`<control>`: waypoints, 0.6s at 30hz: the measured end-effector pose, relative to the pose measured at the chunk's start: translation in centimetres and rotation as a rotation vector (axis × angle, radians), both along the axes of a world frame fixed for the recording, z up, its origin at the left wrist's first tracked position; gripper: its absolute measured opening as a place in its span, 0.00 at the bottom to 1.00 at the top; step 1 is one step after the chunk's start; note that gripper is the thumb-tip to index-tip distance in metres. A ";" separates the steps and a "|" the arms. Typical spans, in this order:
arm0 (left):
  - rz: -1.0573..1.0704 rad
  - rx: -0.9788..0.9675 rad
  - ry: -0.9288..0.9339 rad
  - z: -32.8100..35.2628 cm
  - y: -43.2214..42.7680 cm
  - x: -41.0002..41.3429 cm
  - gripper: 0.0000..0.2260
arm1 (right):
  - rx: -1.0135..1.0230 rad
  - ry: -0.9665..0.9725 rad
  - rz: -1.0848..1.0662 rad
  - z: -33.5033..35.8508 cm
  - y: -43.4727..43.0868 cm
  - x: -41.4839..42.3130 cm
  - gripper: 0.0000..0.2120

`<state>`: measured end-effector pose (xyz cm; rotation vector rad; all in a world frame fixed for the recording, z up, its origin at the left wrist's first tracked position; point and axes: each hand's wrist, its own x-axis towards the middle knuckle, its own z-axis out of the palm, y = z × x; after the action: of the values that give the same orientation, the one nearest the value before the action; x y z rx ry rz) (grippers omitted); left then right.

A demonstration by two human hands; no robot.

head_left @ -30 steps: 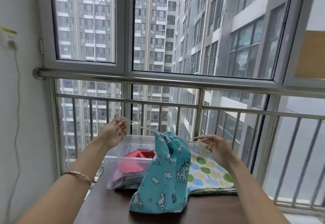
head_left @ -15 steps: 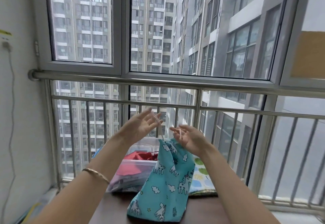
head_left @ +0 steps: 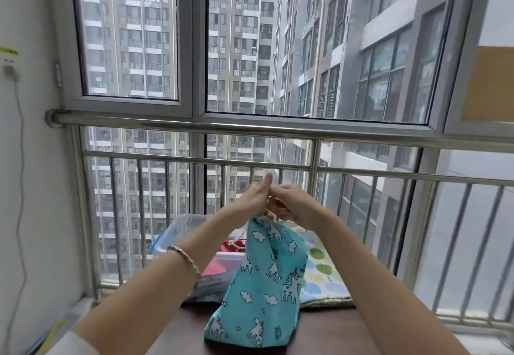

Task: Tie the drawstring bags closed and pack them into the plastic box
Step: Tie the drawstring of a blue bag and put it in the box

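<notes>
Because the teal bag [head_left: 261, 285] is thin printed cloth, it should handle as light and limp. It hangs in soft folds from its gathered neck, and its bottom rests on the desk [head_left: 189, 327] near the middle of the front edge.

The 2 hands are together just above that neck, touching each other. The left hand [head_left: 254, 201] has its thumb raised and a loop of the pale cord [head_left: 268, 214] over its curled fingers. The right hand [head_left: 292, 204] has its fingers curled in, pinching the cord close to the neck. How the strands cross between them is hidden.

The knot looks to be forming. The cord is thin and may slip, so a pinch near the neck seems best. For packing, the bunched neck is the place to take hold, since the body would sag.

The plastic box [head_left: 178, 232] stands at the desk's back left, just behind the bag, and holds a red bag [head_left: 230, 246]. 1 dotted bag [head_left: 322, 276] lies flat at the back right.
</notes>
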<state>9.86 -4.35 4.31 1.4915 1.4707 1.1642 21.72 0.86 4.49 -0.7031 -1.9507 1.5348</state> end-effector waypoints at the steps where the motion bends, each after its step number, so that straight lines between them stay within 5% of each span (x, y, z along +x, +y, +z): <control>1: -0.001 0.065 0.082 -0.4 0.0 -0.1 0.33 | -0.062 0.045 0.005 -0.1 0.0 0.1 0.13; 6: 0.050 0.096 0.166 -1.2 0.1 -0.9 0.35 | -0.161 0.128 -0.139 -0.4 0.8 0.3 0.09; 11: 0.057 -0.041 0.176 -0.9 0.2 -2.3 0.17 | -0.195 0.199 -0.271 -0.4 2.0 0.8 0.10; 15: -0.017 -0.076 -0.152 -0.2 -0.6 -3.1 0.13 | -0.267 0.160 -0.124 0.1 2.4 1.8 0.10; 18: -0.047 -0.100 -0.225 -0.2 -0.5 -3.2 0.14 | -0.205 0.107 -0.085 0.4 2.2 2.2 0.14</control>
<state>6.66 -4.83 4.06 1.2767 1.3144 1.1713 23.96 3.03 4.94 -0.7612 -1.6806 1.6997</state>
